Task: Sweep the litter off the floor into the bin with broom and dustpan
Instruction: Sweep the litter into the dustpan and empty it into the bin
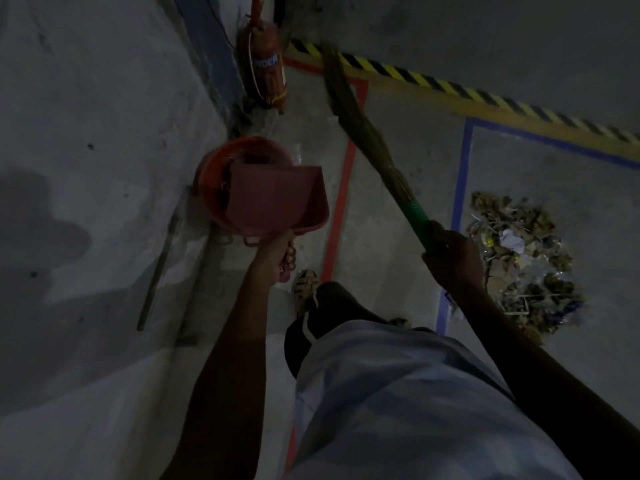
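Note:
My left hand [277, 252] grips the handle of a red dustpan [277, 199], held tilted over an orange round bin [221, 168] that stands by the wall. My right hand [450, 251] is closed around the green handle of a grass broom [360, 126], whose brown bristles point up and away toward the striped tape. A heap of litter [519, 261], dry leaves, paper scraps and wrappers, lies on the floor to the right of my right hand, inside a blue-taped square. What is inside the bin is too dark to make out.
A red fire extinguisher [265, 71] stands against the wall behind the bin. Red tape [341, 202], blue tape [459, 188] and a yellow-black striped line [450, 86] mark the concrete floor. A grey wall [86, 168] fills the left. My sandalled foot [304, 289] is below the dustpan.

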